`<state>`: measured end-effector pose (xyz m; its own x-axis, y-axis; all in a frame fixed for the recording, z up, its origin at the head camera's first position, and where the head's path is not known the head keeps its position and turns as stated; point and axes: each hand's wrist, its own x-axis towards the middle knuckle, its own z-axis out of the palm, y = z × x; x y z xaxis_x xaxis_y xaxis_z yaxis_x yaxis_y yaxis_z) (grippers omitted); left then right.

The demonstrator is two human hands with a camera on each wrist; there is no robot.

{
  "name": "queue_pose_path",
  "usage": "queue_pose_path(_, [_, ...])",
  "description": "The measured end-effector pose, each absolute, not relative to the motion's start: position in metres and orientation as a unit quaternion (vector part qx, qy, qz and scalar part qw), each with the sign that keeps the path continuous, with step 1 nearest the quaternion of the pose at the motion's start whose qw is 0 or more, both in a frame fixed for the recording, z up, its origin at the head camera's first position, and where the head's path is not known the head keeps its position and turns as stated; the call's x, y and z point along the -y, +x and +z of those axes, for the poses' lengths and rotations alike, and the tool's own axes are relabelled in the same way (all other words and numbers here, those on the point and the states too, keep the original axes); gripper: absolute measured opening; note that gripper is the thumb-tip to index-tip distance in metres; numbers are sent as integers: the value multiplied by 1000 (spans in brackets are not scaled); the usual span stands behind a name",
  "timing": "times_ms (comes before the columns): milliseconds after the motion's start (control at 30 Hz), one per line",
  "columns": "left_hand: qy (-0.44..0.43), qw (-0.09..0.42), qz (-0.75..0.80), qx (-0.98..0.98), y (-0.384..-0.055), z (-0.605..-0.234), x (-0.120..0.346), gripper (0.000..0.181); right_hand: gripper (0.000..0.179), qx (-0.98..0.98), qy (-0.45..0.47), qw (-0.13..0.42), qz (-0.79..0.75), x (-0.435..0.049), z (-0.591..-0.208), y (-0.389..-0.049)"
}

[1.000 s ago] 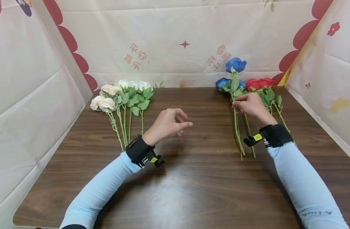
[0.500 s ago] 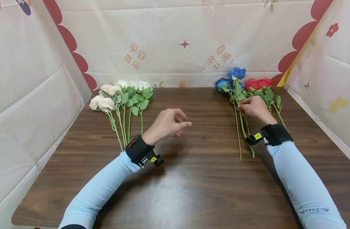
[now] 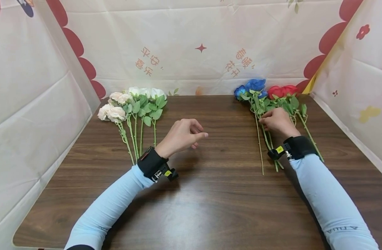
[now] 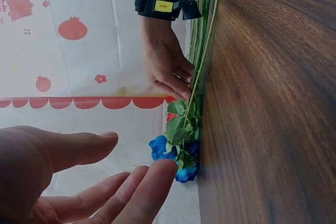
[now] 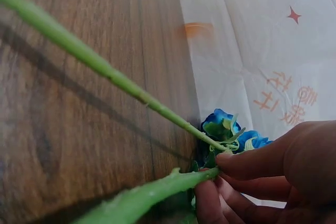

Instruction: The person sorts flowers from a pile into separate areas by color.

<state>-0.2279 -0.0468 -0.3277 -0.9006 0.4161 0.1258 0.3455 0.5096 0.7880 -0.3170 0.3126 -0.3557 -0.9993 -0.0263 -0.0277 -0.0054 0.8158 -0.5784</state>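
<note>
My right hand [image 3: 278, 122] pinches the green stem [image 5: 157, 190] of a blue rose [image 3: 255, 84] between thumb and fingers, just below the leaves. This bloom lies against another blue rose [image 3: 240, 91] at the table's far right edge. A second stem [image 5: 113, 74] passes close by the thumb in the right wrist view. Red roses [image 3: 283, 91] lie just right of the blue ones, their stems partly hidden by my right hand and forearm. My left hand [image 3: 182, 137] hovers over the table with relaxed fingers and holds nothing, as the left wrist view also shows.
White roses [image 3: 147, 92] and cream flowers [image 3: 113, 113] lie at the back left of the brown wooden table [image 3: 191, 194], their lower stems behind my left wrist. A printed white cloth [image 3: 184, 31] stands behind the table and along both sides.
The blue rose has come down beside the other blue bloom, and its stem has shifted right. My right hand has moved slightly right and lower with it. The left hand has stayed in place.
</note>
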Motion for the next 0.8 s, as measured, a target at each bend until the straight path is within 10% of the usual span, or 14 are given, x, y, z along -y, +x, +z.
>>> queue_pose_path(800, [226,27,423,-877,-231,-332,46,23,63,-972,-1,-74,-225,-293,-334,-310])
